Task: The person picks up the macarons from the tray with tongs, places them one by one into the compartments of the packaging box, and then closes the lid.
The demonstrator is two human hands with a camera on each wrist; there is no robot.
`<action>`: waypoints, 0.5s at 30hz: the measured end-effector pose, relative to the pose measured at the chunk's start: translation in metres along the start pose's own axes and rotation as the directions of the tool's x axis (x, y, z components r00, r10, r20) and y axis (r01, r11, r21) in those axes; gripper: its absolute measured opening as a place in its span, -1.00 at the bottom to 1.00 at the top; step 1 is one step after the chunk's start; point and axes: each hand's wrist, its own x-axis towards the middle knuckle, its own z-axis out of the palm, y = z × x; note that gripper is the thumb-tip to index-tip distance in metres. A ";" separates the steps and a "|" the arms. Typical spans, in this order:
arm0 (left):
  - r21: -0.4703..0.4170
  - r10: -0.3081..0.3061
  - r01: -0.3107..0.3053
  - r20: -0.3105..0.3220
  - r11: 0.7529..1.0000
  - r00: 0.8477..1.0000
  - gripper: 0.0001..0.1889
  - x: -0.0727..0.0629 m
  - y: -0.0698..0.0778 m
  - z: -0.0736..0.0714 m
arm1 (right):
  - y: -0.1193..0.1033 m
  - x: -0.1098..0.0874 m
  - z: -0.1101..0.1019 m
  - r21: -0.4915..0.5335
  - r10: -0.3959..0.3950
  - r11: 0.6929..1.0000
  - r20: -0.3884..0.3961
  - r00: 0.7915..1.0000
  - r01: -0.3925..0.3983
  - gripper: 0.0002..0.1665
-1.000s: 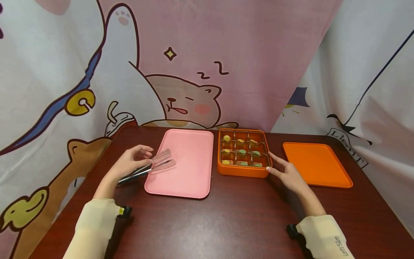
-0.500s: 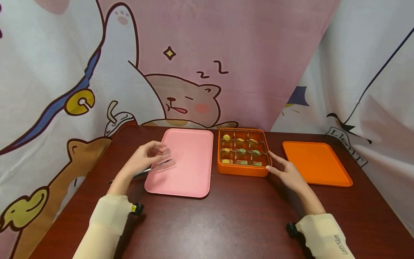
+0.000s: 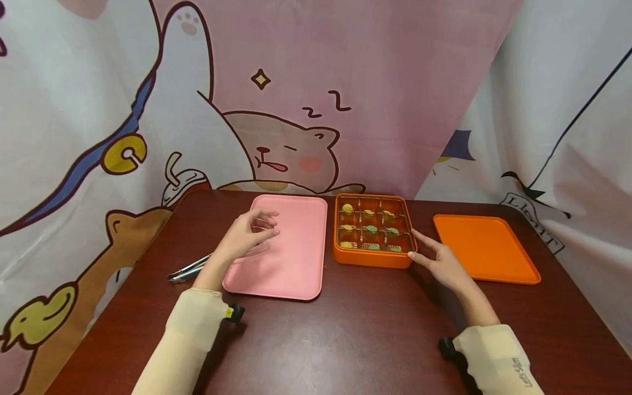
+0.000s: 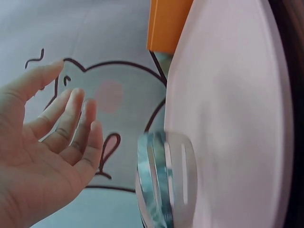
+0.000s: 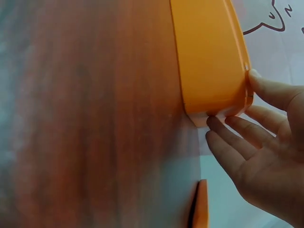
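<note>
My left hand hovers over the left part of the pink tray, fingers relaxed with nothing in them. Below it lie metal tongs, with clear slotted tips on the tray and handles off its left edge. In the head view, hand and wrist hide the middle of the tongs. My right hand touches the near right corner of an orange box. Its thumb is at the front corner, and loosely extended fingers rest along the right side. Small yellow and green pieces fill the box's divided compartments.
A flat orange tray lies right of the box, just beyond my right hand. The dark wooden table ends at a cartoon-printed curtain behind and along both sides.
My left hand has moved right, from above the tongs to over the pink tray, uncovering the tongs' handles. The tongs' handles have shifted slightly left. The right hand stays at the box corner.
</note>
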 end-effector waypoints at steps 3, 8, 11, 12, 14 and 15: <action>-0.013 0.005 -0.005 0.001 1.000 1.000 -0.54 0.005 0.007 0.010 | -0.002 0.001 -0.002 -0.039 -0.006 0.999 0.002 1.000 0.006 -0.17; -0.045 0.031 -0.030 0.021 0.999 0.999 -0.54 0.015 0.020 0.030 | -0.005 0.000 -0.009 -0.099 -0.006 0.995 -0.007 1.000 0.005 -0.17; -0.040 0.060 -0.058 0.033 0.997 0.998 -0.55 0.022 0.028 0.043 | -0.004 -0.002 -0.016 -0.125 -0.024 0.992 -0.029 0.999 0.020 -0.18; -0.042 0.066 -0.064 0.036 0.997 0.997 -0.56 0.025 0.031 0.047 | -0.004 -0.003 -0.019 -0.133 -0.033 0.991 -0.038 0.999 0.028 -0.19; -0.041 0.075 -0.073 0.042 0.996 0.996 -0.57 0.029 0.035 0.056 | -0.002 -0.006 -0.025 -0.144 -0.055 0.988 -0.054 0.997 0.046 -0.20; -0.047 0.073 -0.071 0.046 0.996 0.996 -0.57 0.031 0.038 0.061 | 0.000 -0.007 -0.028 -0.149 -0.063 0.987 -0.064 0.996 0.052 -0.21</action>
